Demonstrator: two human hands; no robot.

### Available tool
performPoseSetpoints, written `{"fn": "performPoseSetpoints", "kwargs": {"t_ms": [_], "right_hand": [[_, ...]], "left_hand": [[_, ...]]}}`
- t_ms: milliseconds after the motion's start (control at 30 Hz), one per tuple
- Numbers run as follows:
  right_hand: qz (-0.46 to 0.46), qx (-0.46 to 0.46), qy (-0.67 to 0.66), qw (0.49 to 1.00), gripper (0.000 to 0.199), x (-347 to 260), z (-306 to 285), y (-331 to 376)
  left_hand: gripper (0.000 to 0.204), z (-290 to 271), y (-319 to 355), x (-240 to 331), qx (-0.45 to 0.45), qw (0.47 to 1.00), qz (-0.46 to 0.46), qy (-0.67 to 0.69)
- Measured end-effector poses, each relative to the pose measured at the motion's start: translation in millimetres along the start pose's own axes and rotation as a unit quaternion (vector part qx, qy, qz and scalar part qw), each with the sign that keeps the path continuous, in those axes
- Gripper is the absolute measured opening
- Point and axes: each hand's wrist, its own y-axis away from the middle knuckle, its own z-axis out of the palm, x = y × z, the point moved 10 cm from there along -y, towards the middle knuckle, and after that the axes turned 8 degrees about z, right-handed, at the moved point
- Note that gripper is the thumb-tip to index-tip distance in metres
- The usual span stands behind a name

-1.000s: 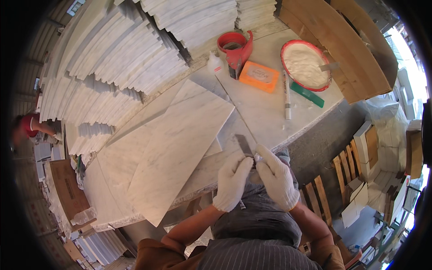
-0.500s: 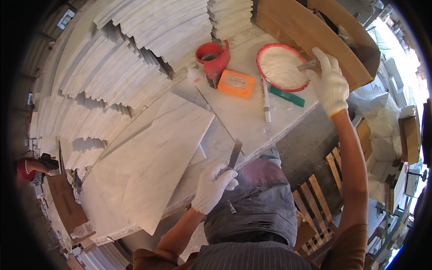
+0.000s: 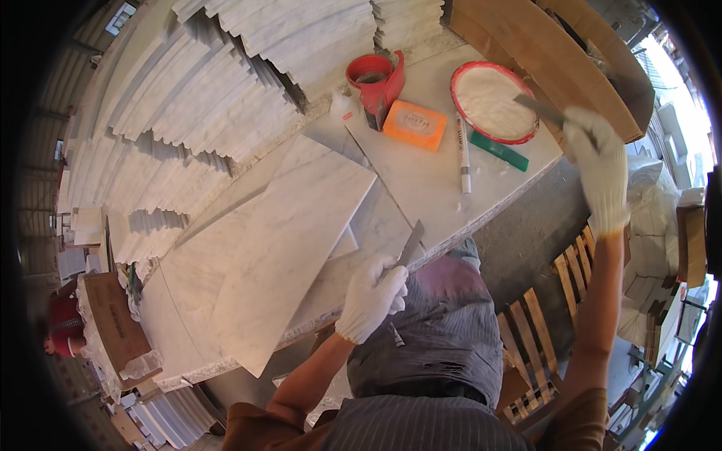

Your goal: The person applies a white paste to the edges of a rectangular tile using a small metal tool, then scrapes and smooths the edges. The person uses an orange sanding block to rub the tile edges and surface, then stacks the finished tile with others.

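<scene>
My left hand (image 3: 372,297), in a white knit glove, is closed round a flat putty knife (image 3: 411,242) whose blade points up and away, near the table's front edge. My right hand (image 3: 599,165), gloved too and slightly blurred, grips a second putty knife (image 3: 538,108). That blade reaches left over the right rim of a red-rimmed bowl (image 3: 454,89) of white paste (image 3: 489,99); whether it touches the paste, I cannot tell. Left of my left hand, a pale veined stone slab (image 3: 278,225) lies tilted across the table, its near corner overhanging the edge.
Beside the bowl are a white marker (image 3: 463,154), a green bar (image 3: 499,151), an orange packet (image 3: 414,124), a red holder (image 3: 376,86) and a white bottle (image 3: 345,110). Stacked slabs (image 3: 158,105) line the back. A cardboard box (image 3: 541,60) stands behind the bowl, wooden pallets (image 3: 530,338) at right.
My right hand has turned and drawn right and down, its blade still at the bowl's right side. The left hand keeps its knife. The whole view has shifted slightly.
</scene>
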Motion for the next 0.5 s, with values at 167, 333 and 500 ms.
{"fn": "performPoseSetpoints", "kwargs": {"t_ms": [167,333,500], "right_hand": [[0.136,-0.078,-0.237,0.959,0.018,53.0,88.6,141.1],[0.260,-0.099,-0.275,0.920,0.025,74.5,150.0,200.0],[0.151,-0.106,-0.166,0.969,0.031,56.6,151.2,182.2]], "left_hand": [[0.023,14.5,-1.1,19.8,-0.028,0.999,-0.001,-0.042],[0.028,14.6,-12.2,34.1,-0.015,0.991,0.045,-0.125],[0.028,10.0,-18.3,31.7,-0.013,0.993,0.068,-0.094]]}}
